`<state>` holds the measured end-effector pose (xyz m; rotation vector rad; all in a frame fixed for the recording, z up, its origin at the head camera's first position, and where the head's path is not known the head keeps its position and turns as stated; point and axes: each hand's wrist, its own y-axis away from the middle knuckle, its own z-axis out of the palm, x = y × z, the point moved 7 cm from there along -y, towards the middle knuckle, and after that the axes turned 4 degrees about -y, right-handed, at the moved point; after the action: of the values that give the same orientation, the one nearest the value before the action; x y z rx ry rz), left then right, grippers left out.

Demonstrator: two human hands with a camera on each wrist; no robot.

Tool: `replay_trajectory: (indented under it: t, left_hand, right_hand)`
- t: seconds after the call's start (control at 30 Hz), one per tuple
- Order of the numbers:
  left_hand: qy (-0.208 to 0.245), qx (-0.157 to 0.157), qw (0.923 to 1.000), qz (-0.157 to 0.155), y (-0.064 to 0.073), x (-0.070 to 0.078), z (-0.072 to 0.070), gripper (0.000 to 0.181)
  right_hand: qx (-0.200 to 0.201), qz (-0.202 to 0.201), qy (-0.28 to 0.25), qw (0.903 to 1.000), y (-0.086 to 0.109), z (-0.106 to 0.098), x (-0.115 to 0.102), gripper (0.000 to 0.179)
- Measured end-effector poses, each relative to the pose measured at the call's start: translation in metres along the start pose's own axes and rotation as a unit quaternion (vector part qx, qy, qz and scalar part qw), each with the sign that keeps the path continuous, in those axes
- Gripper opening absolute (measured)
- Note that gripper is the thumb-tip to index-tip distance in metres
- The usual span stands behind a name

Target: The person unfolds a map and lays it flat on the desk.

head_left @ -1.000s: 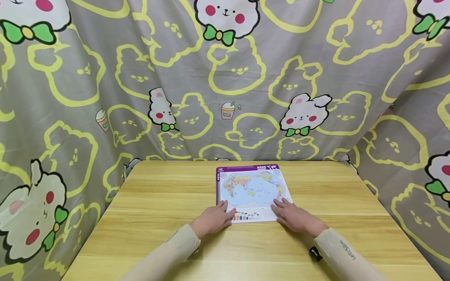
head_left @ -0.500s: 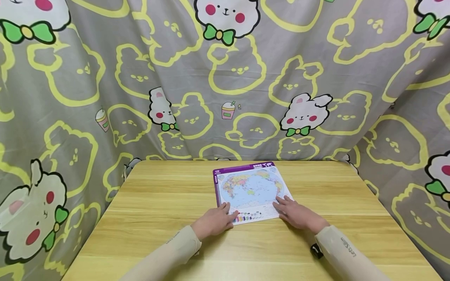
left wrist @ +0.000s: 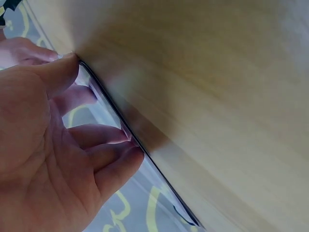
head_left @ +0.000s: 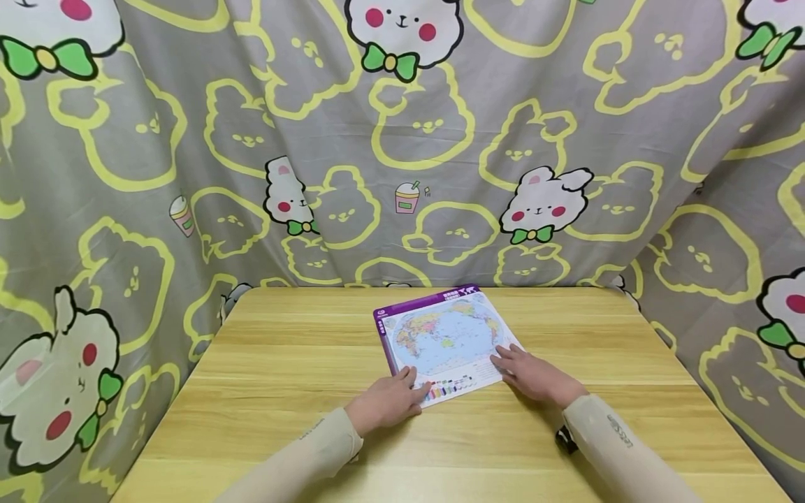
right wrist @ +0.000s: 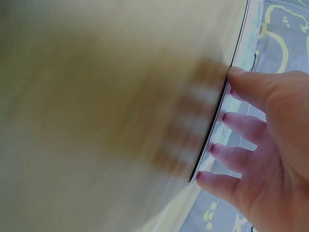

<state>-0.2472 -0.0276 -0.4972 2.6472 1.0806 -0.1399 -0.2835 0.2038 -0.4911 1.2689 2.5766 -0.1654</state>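
A flat world map board with a purple top border lies on the wooden table, turned at a slant. At its lower left corner my left hand rests with fingers spread over the surface. My right hand touches the lower right side, its fingers reaching onto the printed face. Seen edge-on, the board has a thin dark rim in the left wrist view, where thumb and fingertips meet it. In the right wrist view, the right hand touches the board's edge with thumb and fingertips, fingers nearly straight.
The pale wooden table extends around the board on all sides. A grey curtain with cartoon rabbits hangs behind the table and along both sides. A small black object shows beneath the right sleeve cuff.
The map board has turned counterclockwise, its upper left corner coming nearer and its upper right corner moving away and leftward. Both hands have shifted slightly with it, the left one a little nearer.
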Motion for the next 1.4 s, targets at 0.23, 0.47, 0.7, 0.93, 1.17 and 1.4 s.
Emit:
replay_trajectory:
  t: [0.23,0.47,0.7,0.93,1.17,1.4]
  left_hand:
    - [0.012,-0.001,0.9999,-0.001,0.001,0.005,-0.001,0.051]
    - [0.001,0.001,0.9999,0.011,0.002,0.012,-0.006,0.052]
    - [-0.001,0.004,0.9998,0.017,0.001,0.016,-0.007,0.052]
    - [-0.013,0.005,0.9997,0.021,0.003,0.020,-0.010,0.052]
    - [-0.026,0.008,0.9993,0.025,0.004,0.026,-0.014,0.053]
    - [-0.028,0.014,0.9991,0.029,0.002,0.030,-0.012,0.053]
  right_hand:
    - [-0.004,0.003,0.004,1.0000,-0.003,-0.004,0.003,0.040]
    - [-0.006,0.008,-0.003,0.9999,-0.006,-0.005,0.008,0.039]
    - [0.000,0.007,-0.006,1.0000,-0.007,-0.007,0.011,0.038]
    - [-0.004,0.016,-0.004,0.9999,-0.007,-0.005,0.014,0.038]
    - [0.000,0.012,-0.005,0.9999,-0.008,-0.004,0.018,0.038]
    - [0.003,0.000,0.001,1.0000,-0.007,-0.006,0.019,0.038]
